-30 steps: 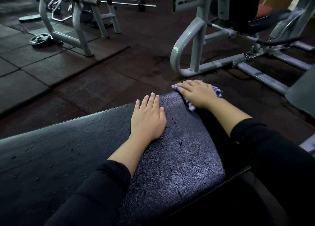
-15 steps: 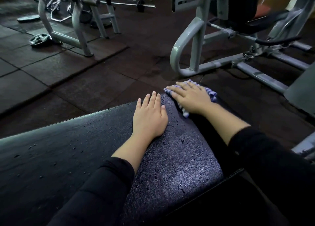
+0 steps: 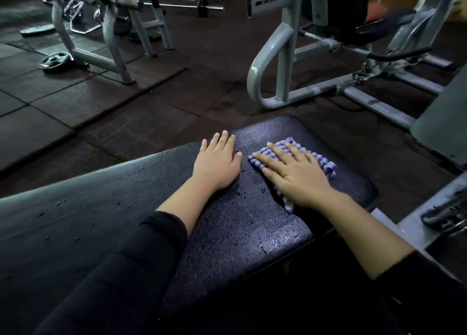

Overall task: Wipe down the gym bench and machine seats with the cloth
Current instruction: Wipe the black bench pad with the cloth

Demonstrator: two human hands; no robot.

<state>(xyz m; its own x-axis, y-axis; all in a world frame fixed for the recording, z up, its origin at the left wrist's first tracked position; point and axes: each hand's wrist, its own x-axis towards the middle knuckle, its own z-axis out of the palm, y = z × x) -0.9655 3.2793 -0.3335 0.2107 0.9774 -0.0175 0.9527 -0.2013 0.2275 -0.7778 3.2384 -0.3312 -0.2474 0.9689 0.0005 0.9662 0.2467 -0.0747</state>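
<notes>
A black padded gym bench (image 3: pixel 242 228) runs from the lower left to the middle right, its textured top speckled with water drops. A blue-and-white checked cloth (image 3: pixel 326 164) lies on the bench near its far right end. My right hand (image 3: pixel 295 174) presses flat on the cloth with straight, spread fingers. My left hand (image 3: pixel 217 164) rests flat on the bench just left of the cloth, fingers straight and together at the far edge.
A grey machine frame (image 3: pixel 280 64) with a dark seat (image 3: pixel 389 21) stands beyond the bench on the right. More grey racks (image 3: pixel 111 38) and a weight plate (image 3: pixel 54 60) sit on the rubber floor tiles at the back left. A metal part (image 3: pixel 444 215) lies at the right edge.
My right hand has slid the cloth from the bench's far corner back toward me, onto the top surface. My left hand has stayed flat in about the same place.
</notes>
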